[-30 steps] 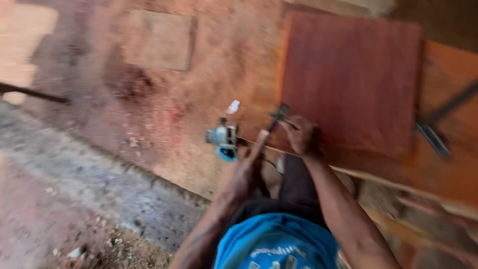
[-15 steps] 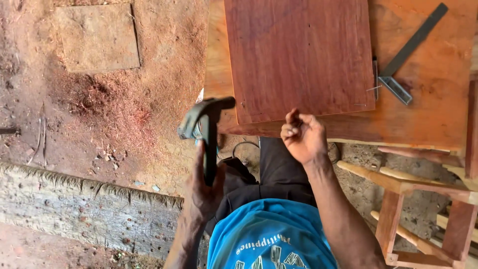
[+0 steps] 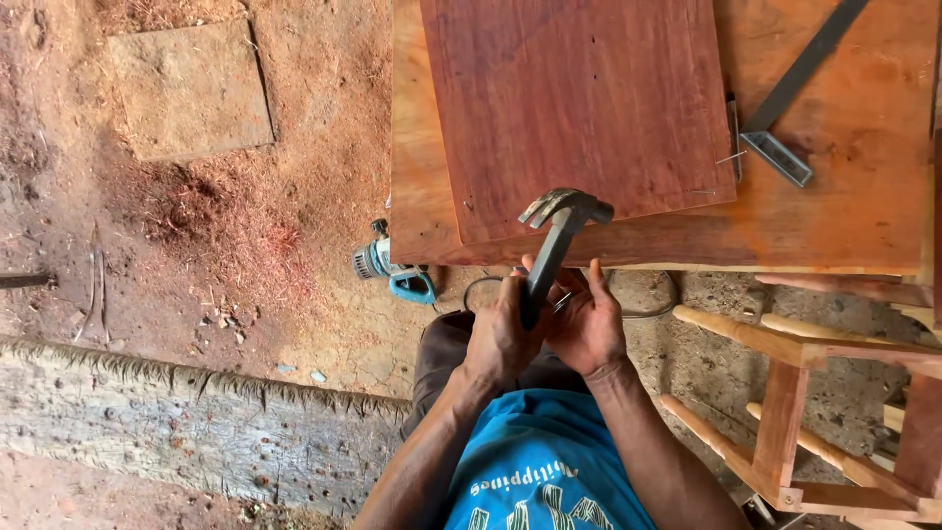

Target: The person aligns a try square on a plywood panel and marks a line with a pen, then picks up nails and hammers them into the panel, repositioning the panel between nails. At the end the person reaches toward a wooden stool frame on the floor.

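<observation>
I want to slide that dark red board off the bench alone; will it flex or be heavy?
The board looks flat, broad and solid, so probably stiff and fairly heavy. It lies flush on the workbench, so likely drags rather than glides.

Woodworking workshop, open dirt floor (image 3: 294, 324). Evidence: reddish sawdust (image 3: 211, 211) on the ground, sawn boards (image 3: 579, 108) on the wooden counter (image 3: 854, 211), a steel square (image 3: 795, 88), a claw hammer (image 3: 554, 245), a blue power tool (image 3: 392, 275). An unfinished wooden frame (image 3: 795, 412) stands beside the counter.

The hammer (image 3: 554, 245) handle's lower end disappears inside the left hand (image 3: 502, 334), and something small, perhaps a nail, is hidden against the right hand (image 3: 589, 324). The steel square (image 3: 795, 83) and desk (image 3: 844, 226) run off the frame's top edge.
</observation>
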